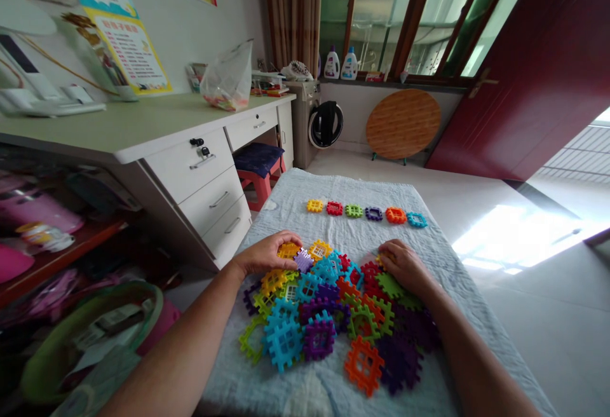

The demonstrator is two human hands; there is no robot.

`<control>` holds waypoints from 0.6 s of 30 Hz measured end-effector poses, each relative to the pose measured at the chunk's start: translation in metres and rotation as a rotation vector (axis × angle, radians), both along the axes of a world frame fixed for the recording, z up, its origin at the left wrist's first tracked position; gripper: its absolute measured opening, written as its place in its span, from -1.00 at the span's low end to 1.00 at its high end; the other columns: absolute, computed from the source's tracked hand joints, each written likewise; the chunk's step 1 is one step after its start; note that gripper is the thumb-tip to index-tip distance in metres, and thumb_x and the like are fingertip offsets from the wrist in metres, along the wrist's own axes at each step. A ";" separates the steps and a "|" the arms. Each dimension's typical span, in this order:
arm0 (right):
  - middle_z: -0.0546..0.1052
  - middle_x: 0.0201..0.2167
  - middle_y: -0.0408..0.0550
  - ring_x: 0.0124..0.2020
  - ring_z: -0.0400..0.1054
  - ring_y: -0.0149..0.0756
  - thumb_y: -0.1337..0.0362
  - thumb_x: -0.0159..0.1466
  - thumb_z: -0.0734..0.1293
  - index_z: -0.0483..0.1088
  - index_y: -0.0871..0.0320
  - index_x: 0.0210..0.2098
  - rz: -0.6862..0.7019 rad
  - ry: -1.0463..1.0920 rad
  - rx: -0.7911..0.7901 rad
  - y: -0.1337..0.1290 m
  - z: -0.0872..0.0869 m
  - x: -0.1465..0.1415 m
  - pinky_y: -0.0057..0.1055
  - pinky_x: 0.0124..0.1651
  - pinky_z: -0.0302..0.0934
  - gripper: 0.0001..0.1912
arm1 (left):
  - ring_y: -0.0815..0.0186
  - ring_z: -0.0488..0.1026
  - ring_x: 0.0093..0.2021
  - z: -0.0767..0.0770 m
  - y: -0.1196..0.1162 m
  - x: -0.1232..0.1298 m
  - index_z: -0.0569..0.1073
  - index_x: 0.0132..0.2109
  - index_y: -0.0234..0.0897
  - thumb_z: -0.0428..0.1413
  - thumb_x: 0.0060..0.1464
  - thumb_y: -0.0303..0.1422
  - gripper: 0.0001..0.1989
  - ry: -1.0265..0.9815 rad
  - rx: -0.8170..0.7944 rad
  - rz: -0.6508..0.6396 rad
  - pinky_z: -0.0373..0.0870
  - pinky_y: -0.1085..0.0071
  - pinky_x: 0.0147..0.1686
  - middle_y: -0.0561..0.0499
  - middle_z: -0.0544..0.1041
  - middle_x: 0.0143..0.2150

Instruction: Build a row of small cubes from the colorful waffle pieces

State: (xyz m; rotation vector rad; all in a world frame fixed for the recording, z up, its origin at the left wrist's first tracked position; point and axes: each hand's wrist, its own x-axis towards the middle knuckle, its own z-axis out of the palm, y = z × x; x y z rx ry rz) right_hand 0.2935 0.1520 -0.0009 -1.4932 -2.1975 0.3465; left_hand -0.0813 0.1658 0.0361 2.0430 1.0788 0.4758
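Observation:
A heap of toothed plastic building blocks (307, 287) in yellow, blue, purple, green, orange and red lies on a cloth-covered surface (343, 182). At the heap's far left edge, my left hand (267, 253) has its thumb and fingers closed around a yellow block (288, 250), beside a light purple block (304, 260). On the right side of the heap my right hand (405, 266) is closed over another yellow block (381, 260), mostly hidden under the fingers. Red and green blocks lie below it. Beyond the heap, several single blocks form a row, from a yellow one (314, 205) to a blue one (417, 219).
A desk (157, 121) with drawers stands on the left, bearing a plastic bag (229, 80). Behind are a stool (260, 159), a washing machine (302, 118) and a round wooden tabletop (403, 123). A green-rimmed basket (155, 315) sits at lower left.

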 end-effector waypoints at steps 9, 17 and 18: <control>0.43 -0.23 0.02 -0.20 0.33 -0.22 0.28 0.22 0.20 0.41 0.16 -0.23 0.004 -0.012 -0.004 -0.002 0.003 -0.001 -0.27 -0.09 0.20 -0.80 | 0.22 0.46 -0.11 -0.007 -0.001 0.002 0.40 -0.05 -0.24 0.23 -0.12 -0.25 -0.56 -0.161 -0.189 0.067 0.36 0.35 -0.08 -0.01 0.50 -0.11; 0.43 -0.24 0.02 -0.20 0.33 -0.20 0.26 0.22 0.20 0.41 0.16 -0.23 0.013 -0.011 0.003 -0.001 0.003 -0.001 -0.26 -0.09 0.20 -0.80 | 0.23 0.42 0.00 -0.004 -0.004 0.010 0.39 0.00 -0.24 0.20 -0.11 -0.34 -0.54 -0.146 -0.129 0.061 0.29 0.34 0.05 -0.04 0.48 -0.01; 0.43 -0.25 0.02 -0.20 0.33 -0.20 0.26 0.22 0.20 0.41 0.16 -0.23 0.011 -0.012 0.002 -0.002 0.003 -0.001 -0.26 -0.09 0.20 -0.79 | 0.23 0.43 0.00 -0.004 -0.005 0.012 0.38 0.01 -0.24 0.19 -0.11 -0.36 -0.54 -0.146 -0.120 0.062 0.29 0.33 0.05 -0.04 0.48 0.00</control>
